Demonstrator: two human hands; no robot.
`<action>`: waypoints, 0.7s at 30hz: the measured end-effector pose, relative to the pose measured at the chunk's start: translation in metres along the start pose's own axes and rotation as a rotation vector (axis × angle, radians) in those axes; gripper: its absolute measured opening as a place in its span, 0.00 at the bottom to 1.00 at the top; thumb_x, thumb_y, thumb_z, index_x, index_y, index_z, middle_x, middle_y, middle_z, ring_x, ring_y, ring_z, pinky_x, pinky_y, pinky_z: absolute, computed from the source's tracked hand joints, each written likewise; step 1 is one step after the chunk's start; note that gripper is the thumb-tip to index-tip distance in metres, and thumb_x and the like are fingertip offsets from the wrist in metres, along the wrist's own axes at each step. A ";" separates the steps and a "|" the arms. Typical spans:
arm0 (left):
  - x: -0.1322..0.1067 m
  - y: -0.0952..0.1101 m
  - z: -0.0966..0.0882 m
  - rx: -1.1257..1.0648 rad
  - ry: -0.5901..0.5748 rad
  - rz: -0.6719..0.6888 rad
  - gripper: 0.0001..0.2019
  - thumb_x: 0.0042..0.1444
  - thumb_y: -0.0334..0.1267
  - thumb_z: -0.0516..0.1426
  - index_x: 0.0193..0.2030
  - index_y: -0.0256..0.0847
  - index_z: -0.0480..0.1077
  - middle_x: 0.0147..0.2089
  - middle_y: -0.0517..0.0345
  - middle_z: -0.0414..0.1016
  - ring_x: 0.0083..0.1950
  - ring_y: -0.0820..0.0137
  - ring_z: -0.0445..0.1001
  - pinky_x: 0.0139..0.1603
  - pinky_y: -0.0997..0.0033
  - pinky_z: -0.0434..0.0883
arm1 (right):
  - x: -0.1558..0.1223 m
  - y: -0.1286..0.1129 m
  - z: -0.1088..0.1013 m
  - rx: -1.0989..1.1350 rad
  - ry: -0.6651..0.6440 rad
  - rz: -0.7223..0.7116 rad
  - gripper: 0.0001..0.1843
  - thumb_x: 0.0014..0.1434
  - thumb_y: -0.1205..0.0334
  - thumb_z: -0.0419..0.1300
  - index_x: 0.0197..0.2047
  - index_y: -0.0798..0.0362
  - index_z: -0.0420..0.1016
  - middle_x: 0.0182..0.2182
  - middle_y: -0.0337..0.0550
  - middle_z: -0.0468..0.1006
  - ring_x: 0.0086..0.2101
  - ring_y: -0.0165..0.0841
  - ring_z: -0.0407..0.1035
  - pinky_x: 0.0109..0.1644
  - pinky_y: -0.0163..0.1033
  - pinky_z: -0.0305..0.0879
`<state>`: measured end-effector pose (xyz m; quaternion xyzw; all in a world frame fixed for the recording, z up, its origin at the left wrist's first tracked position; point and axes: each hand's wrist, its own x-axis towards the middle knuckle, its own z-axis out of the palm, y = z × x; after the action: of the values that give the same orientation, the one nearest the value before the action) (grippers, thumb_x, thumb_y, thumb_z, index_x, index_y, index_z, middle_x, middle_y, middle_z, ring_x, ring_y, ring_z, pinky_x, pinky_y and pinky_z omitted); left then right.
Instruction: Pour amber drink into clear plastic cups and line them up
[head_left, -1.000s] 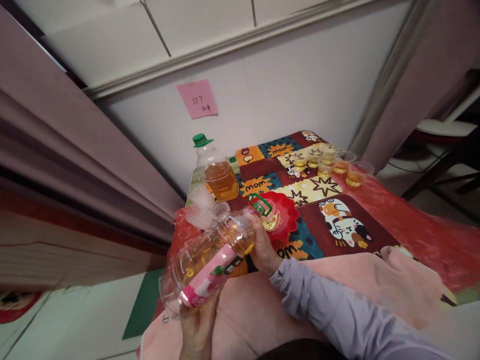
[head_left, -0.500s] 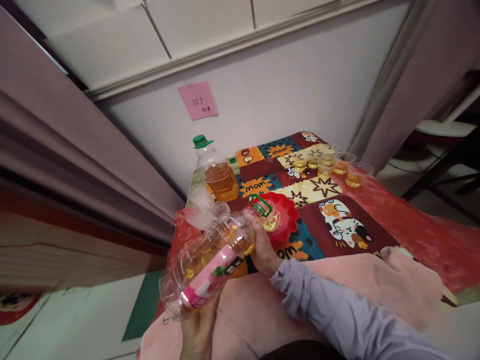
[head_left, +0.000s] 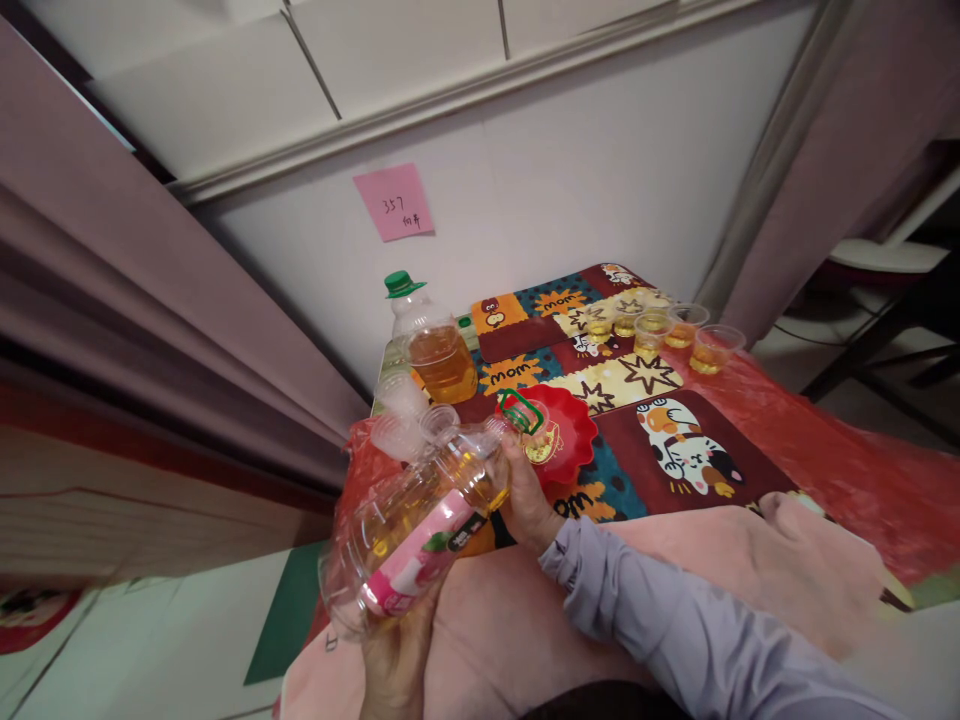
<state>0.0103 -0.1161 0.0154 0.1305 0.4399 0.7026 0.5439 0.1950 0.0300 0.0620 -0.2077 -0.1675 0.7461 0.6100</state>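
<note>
A large clear juice bottle (head_left: pixel 420 535) with a pink label and amber liquid is tilted, its neck pointing at a red scalloped dish (head_left: pixel 579 440). My left hand (head_left: pixel 401 640) grips it from beneath near its base. Around the neck end is my right hand (head_left: pixel 525 490), closed, partly hiding the neck. A green ring handle (head_left: pixel 523 411) shows at the bottle's mouth. Under the mouth, a clear plastic cup (head_left: pixel 541 440) sits in the dish with some pale yellow liquid. Beside the bottle stand stacked clear cups (head_left: pixel 397 430).
A second juice bottle (head_left: pixel 442 360) with a green cap stands upright behind the cups. Several cups of yellow liquid (head_left: pixel 716 350) line the far right of the patterned mat (head_left: pixel 611 430). Pink cloth (head_left: pixel 712 560) covers the near edge; a pink note (head_left: pixel 395 203) is on the wall.
Almost nothing differs. Both hands and the tilted bottle stay in place, and the view has shifted very slightly.
</note>
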 end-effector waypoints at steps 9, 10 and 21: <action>0.008 0.007 -0.012 -0.091 -0.148 -0.091 0.42 0.80 0.56 0.54 0.93 0.54 0.41 0.85 0.48 0.68 0.85 0.53 0.65 0.84 0.47 0.61 | 0.001 -0.002 0.002 -0.004 0.020 -0.017 0.33 0.61 0.26 0.73 0.53 0.45 0.87 0.50 0.44 0.93 0.58 0.52 0.84 0.65 0.57 0.82; 0.011 0.007 -0.019 -0.121 -0.216 -0.106 0.43 0.82 0.55 0.52 0.93 0.53 0.34 0.85 0.46 0.67 0.84 0.55 0.67 0.84 0.49 0.62 | 0.001 -0.002 0.002 0.000 0.021 -0.013 0.33 0.61 0.26 0.73 0.53 0.45 0.87 0.50 0.44 0.93 0.58 0.51 0.84 0.65 0.57 0.82; 0.004 0.009 -0.008 -0.086 -0.102 -0.056 0.41 0.79 0.54 0.56 0.92 0.59 0.45 0.84 0.50 0.70 0.84 0.52 0.66 0.81 0.47 0.67 | 0.001 -0.001 0.001 -0.006 0.015 -0.007 0.31 0.63 0.27 0.72 0.50 0.46 0.87 0.46 0.45 0.93 0.57 0.53 0.85 0.64 0.58 0.82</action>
<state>-0.0024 -0.1169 0.0169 0.1304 0.3843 0.6978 0.5903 0.1950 0.0314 0.0629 -0.2144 -0.1657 0.7420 0.6131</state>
